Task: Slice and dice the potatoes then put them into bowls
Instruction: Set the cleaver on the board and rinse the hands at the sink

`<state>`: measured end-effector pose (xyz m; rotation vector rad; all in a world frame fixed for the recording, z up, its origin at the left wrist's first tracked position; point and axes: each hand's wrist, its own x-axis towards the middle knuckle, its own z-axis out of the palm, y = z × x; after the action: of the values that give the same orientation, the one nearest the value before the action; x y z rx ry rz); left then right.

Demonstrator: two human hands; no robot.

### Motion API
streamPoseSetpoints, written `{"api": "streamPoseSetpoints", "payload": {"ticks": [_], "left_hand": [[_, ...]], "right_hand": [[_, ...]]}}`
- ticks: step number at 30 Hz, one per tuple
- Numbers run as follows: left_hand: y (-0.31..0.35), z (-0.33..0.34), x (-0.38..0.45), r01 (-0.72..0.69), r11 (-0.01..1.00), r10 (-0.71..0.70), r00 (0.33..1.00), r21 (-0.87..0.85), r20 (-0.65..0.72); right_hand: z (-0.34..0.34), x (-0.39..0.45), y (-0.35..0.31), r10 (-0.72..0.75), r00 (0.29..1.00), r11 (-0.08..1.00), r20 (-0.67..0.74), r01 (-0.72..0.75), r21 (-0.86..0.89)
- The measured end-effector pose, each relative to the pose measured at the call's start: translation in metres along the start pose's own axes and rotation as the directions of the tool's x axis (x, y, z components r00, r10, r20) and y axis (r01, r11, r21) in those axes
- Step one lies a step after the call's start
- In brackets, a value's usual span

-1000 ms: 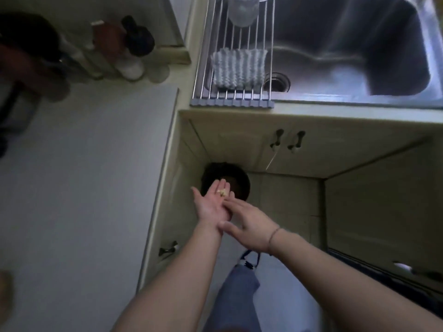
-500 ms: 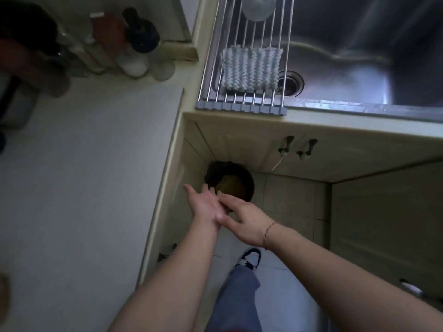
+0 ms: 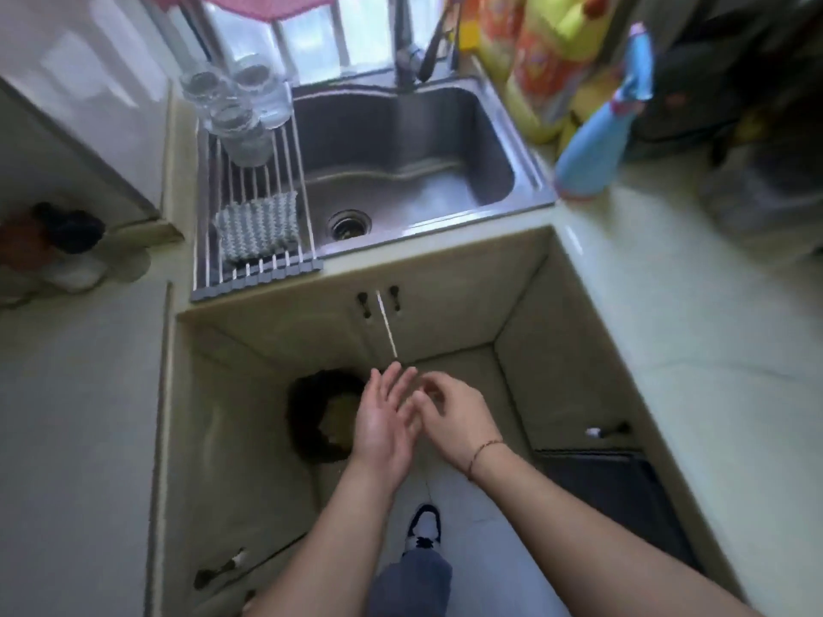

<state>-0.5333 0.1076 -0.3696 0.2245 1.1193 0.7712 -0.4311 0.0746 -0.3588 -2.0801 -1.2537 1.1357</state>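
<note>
The frame is motion-blurred, and much of it is hard to read. On the far left of the desk (image 3: 75,394) a cluster of jars (image 3: 58,251) is a smear of dark and pale shapes, and I cannot tell what they hold. At the right edge a blue spray bottle (image 3: 599,140) and yellow packets (image 3: 552,60) are cut off or blurred. No potatoes or bowls show anywhere in this view, so I cannot say where they are.

Down in front of the cabinet doors (image 3: 378,313), my left hand (image 3: 383,425) partly hides a dark round bin (image 3: 318,416) on the floor; something yellowish-brown lies inside it, too dim to name. My left hand is spread flat, palm turned up toward me, fingers straight and a little apart, gripping nothing. My right hand (image 3: 454,416) sits just beside it, fingers curled inward, their tips touching the left hand's fingers. Whether the right pinches some small scrap I cannot tell; the fingertips are blurred. A thin bracelet (image 3: 483,452) circles my right wrist.

Above, the steel sink (image 3: 401,171) carries a roll-up rack (image 3: 254,224) on its left side, with upturned glasses (image 3: 240,109) and a grey knitted cloth (image 3: 258,224) on it. My shoe (image 3: 423,527) shows below, on the tiled floor.
</note>
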Motion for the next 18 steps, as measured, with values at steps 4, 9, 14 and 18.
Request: {"api": "streamPoseSetpoints", "payload": {"ticks": [4, 9, 14, 18], "left_hand": [[-0.075, 0.080, -0.037, -0.071, 0.907, -0.006, 0.984, 0.415, 0.181], [-0.189, 0.174, -0.109, -0.163, 0.719, -0.225, 0.866, 0.676, 0.447], [-0.298, 0.224, -0.182, -0.330, 0.493, -0.463, 0.684, 0.805, 0.564], [-0.366, 0.249, -0.223, -0.459, 0.381, -0.524, 0.608, 0.803, 0.596]], "right_hand": [[-0.076, -0.097, 0.069, 0.089, 0.972, 0.990, -0.219, -0.062, 0.127], [-0.148, -0.231, 0.174, 0.310, 0.850, 0.945, -0.425, -0.229, 0.231], [-0.190, -0.348, 0.258, 0.515, 0.650, 0.854, -0.559, -0.337, 0.397], [-0.210, -0.412, 0.313, 0.622, 0.378, 0.773, -0.686, -0.438, 0.459]]}}
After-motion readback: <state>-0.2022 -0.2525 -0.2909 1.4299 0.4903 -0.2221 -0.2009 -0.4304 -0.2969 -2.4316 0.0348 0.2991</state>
